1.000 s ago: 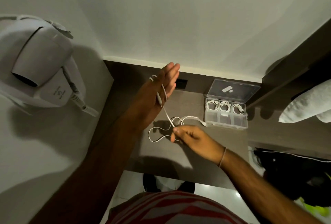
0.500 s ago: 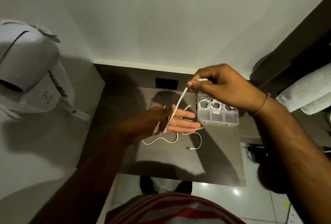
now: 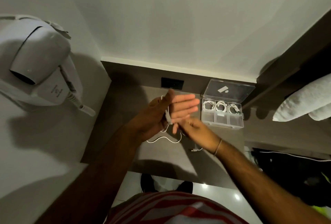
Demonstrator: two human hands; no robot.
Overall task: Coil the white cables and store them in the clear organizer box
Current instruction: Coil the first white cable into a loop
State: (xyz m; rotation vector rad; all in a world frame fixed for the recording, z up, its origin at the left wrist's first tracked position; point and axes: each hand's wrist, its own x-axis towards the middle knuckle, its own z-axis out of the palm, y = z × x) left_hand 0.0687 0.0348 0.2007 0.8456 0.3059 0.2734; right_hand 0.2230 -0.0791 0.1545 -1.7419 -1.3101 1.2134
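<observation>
A white cable [image 3: 162, 138] is wrapped around my left hand [image 3: 166, 111], which is held flat with fingers straight, the thumb pinning the cable's plug end against the palm. Its loose tail lies in a curve on the brown counter [image 3: 125, 134] and ends in a connector [image 3: 195, 150]. My right hand [image 3: 198, 130] sits just under the left fingers, pinching the cable. The clear organizer box [image 3: 222, 121] stands open at the right, lid [image 3: 229, 90] leaning back, with three coiled white cables [image 3: 221, 106] in its back compartments.
A white wall-mounted hair dryer [image 3: 39, 69] hangs at the left. A dark socket plate [image 3: 172, 83] sits in the counter's back panel. Rolled white towels [image 3: 304, 101] lie on a shelf at the right. A dark bag [image 3: 290, 168] sits below them.
My right hand came down from high above the box to just under the left fingers, carrying the cable around the left hand. The left hand rose slightly and turned flatter.
</observation>
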